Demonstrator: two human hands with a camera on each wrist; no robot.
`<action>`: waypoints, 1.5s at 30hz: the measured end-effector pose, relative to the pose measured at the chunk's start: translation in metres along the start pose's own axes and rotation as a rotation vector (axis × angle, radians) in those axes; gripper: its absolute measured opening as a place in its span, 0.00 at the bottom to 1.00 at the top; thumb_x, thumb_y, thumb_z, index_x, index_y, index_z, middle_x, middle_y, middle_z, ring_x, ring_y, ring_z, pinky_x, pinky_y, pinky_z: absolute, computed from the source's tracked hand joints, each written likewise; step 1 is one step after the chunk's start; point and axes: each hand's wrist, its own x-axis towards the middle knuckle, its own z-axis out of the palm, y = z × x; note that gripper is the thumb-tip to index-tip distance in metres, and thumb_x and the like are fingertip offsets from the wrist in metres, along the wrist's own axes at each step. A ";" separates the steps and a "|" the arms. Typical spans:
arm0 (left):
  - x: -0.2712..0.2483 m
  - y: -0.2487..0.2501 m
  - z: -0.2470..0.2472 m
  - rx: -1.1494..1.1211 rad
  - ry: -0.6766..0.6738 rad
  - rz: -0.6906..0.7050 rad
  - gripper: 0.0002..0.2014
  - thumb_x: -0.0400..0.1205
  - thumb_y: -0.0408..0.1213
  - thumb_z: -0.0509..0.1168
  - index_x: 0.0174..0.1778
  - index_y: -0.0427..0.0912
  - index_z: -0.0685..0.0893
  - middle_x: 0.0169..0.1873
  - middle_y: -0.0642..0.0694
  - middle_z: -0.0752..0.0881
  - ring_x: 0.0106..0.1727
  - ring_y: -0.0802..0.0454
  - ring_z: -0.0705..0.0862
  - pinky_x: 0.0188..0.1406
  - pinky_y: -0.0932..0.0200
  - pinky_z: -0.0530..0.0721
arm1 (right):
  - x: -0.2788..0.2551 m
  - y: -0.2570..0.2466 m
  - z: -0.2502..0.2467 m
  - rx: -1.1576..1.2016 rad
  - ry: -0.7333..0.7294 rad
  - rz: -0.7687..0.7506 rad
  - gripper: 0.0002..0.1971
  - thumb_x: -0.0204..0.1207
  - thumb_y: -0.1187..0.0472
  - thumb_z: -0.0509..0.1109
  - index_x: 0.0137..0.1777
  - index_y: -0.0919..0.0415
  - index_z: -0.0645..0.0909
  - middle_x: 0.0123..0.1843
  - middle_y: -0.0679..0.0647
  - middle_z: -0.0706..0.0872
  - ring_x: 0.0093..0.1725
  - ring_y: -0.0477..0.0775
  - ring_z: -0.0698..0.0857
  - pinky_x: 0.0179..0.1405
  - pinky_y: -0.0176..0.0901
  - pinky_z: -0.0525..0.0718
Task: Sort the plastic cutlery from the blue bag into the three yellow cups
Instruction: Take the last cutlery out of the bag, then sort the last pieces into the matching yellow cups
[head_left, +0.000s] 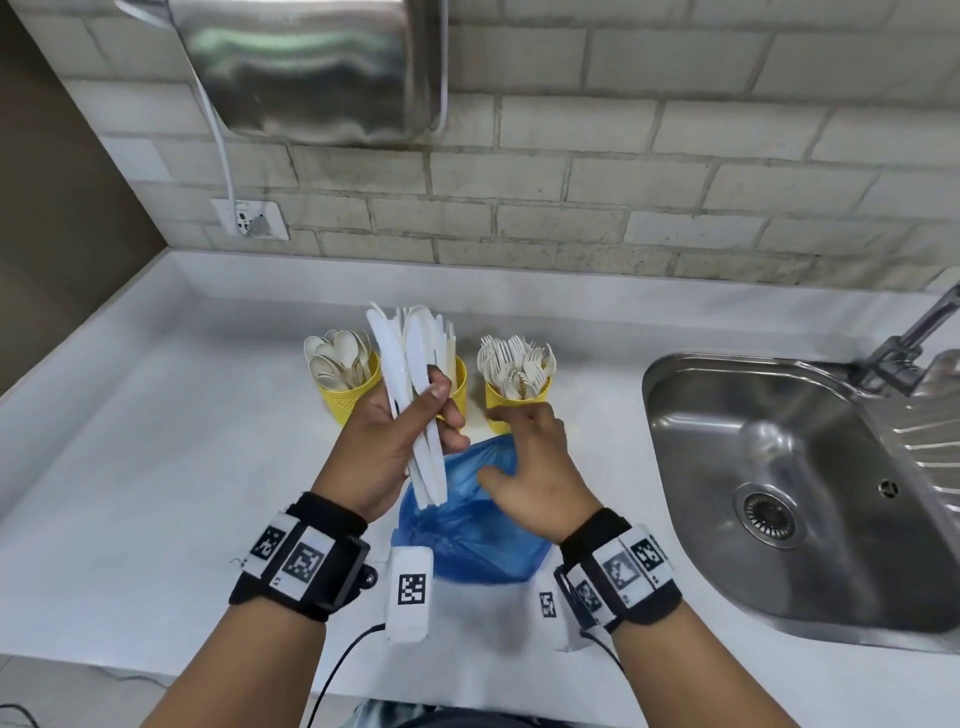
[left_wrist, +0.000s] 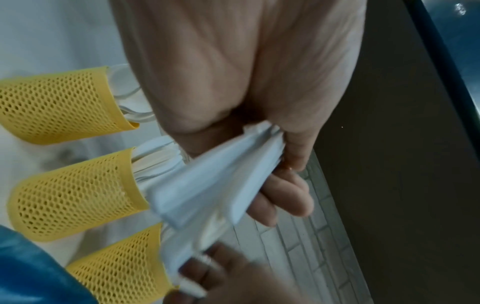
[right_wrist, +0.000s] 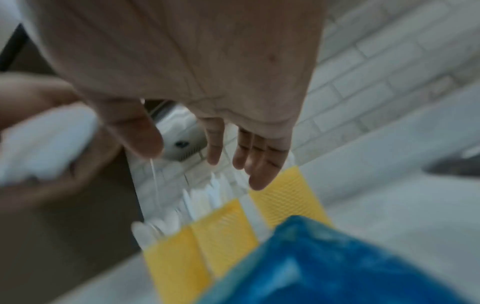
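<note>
Three yellow mesh cups stand in a row on the white counter: the left cup (head_left: 347, 396) holds spoons, the middle cup (head_left: 458, 382) holds knives, the right cup (head_left: 511, 400) holds forks. My left hand (head_left: 410, 415) grips a bundle of white plastic knives (head_left: 410, 384) just in front of the middle cup, blades pointing up. The same bundle (left_wrist: 213, 181) shows in the left wrist view between fingers and palm. My right hand (head_left: 524, 457) hovers with fingers spread and relaxed over the crumpled blue bag (head_left: 467, 525), holding nothing. The bag's inside is hidden.
A steel sink (head_left: 779, 493) with a tap (head_left: 914, 332) lies to the right. A wall socket (head_left: 249, 221) with a white cable and a metal dispenser (head_left: 311, 67) sit on the brick wall behind. Bare white counter (head_left: 156, 441) stretches left.
</note>
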 end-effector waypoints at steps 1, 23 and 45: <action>-0.001 0.000 0.002 0.003 -0.008 -0.007 0.10 0.82 0.40 0.67 0.56 0.39 0.83 0.36 0.42 0.88 0.34 0.47 0.90 0.46 0.52 0.91 | 0.001 -0.012 -0.005 0.222 -0.030 0.033 0.38 0.64 0.45 0.65 0.77 0.53 0.73 0.70 0.50 0.73 0.72 0.54 0.74 0.73 0.49 0.76; 0.015 0.030 -0.018 0.199 -0.234 -0.036 0.19 0.83 0.42 0.68 0.68 0.40 0.84 0.55 0.38 0.94 0.60 0.45 0.92 0.52 0.55 0.91 | 0.027 -0.076 0.019 0.993 -0.543 0.130 0.03 0.78 0.70 0.62 0.44 0.65 0.75 0.30 0.59 0.75 0.28 0.56 0.76 0.24 0.42 0.66; 0.010 0.023 -0.040 0.343 -0.143 -0.008 0.12 0.88 0.42 0.66 0.64 0.43 0.88 0.54 0.46 0.95 0.30 0.54 0.85 0.17 0.64 0.70 | 0.017 -0.076 0.045 1.143 -0.377 0.095 0.13 0.89 0.56 0.58 0.62 0.61 0.81 0.40 0.65 0.83 0.28 0.56 0.76 0.25 0.41 0.65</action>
